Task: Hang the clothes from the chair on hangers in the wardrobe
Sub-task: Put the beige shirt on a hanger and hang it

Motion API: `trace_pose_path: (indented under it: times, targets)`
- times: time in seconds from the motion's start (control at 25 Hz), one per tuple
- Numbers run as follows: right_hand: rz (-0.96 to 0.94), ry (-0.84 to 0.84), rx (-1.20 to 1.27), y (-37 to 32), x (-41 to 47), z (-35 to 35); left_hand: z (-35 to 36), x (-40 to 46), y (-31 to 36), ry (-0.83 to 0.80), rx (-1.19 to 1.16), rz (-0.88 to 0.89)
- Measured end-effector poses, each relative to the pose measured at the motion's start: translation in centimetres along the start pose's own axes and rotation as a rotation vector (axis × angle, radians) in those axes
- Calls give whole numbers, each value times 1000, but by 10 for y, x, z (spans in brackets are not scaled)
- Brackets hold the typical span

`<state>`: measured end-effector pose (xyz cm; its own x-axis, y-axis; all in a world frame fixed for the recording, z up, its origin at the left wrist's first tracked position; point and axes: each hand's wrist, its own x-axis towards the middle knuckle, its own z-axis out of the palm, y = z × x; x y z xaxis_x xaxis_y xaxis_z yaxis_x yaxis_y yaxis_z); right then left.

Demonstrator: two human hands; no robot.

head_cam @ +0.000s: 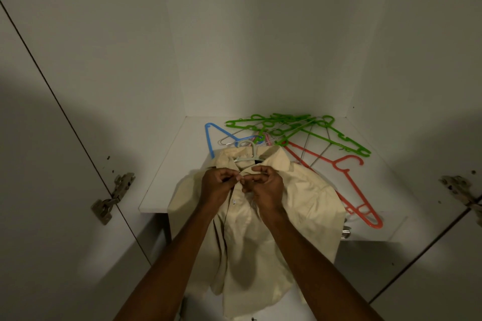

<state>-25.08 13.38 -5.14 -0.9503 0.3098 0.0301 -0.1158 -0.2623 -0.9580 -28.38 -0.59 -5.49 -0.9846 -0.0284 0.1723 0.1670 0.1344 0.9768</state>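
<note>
Both hands meet at the top of the placket of a cream cotton button-up shirt [260,216], just under its collar: the left hand [217,186] pinches the left edge of the opening between curled fingers and thumb, and the right hand [266,187] pinches the facing edge, so that the fingertips [238,177] of the two hands all but touch over the top button (whether that button is through its hole cannot be told). The shirt lies face up on a pale grey plastic hanger [247,155], whose hook sticks out past the collar; its shoulders rest at the front edge of the white wardrobe shelf [167,180] and its body hangs down over that edge toward the camera. Behind the collar, toward the back of the shelf, loose hangers lie in a heap: a blue plastic hanger [208,141] at the left, several green plastic hangers [300,128] across the back, and a red plastic hanger [352,185] reaching to the front right corner. A metal door hinge [112,198] sits on the left door.
</note>
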Motion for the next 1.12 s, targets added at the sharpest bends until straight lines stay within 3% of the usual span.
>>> trace_pose_path:
  times: [0.4, 0.56, 0.64, 0.76, 0.92, 1.0, 1.12]
  targets:
    - [-2, 16, 12, -3, 6, -1, 7, -5, -8, 92, -109, -9]
    - [-10, 0, -52, -1, 3, -1, 8, -7, -12, 282, -63, 24]
    - [-71, 95, -146, 6, 2, -3, 7, -7, -16, 441, -179, -19]
    - [-149, 335, -259, 13, 0, -12, 5, 1, -7, 544, -461, -189]
    - [-8, 473, 197, -2, 4, -20, 7, 14, 17, 500, -678, -338]
    - [51, 410, 350, -15, 10, -22, 12, 20, 21, 505, -587, -338]
    - [120, 314, 341, -28, 21, -28, 23, 24, 24, 497, -360, -246]
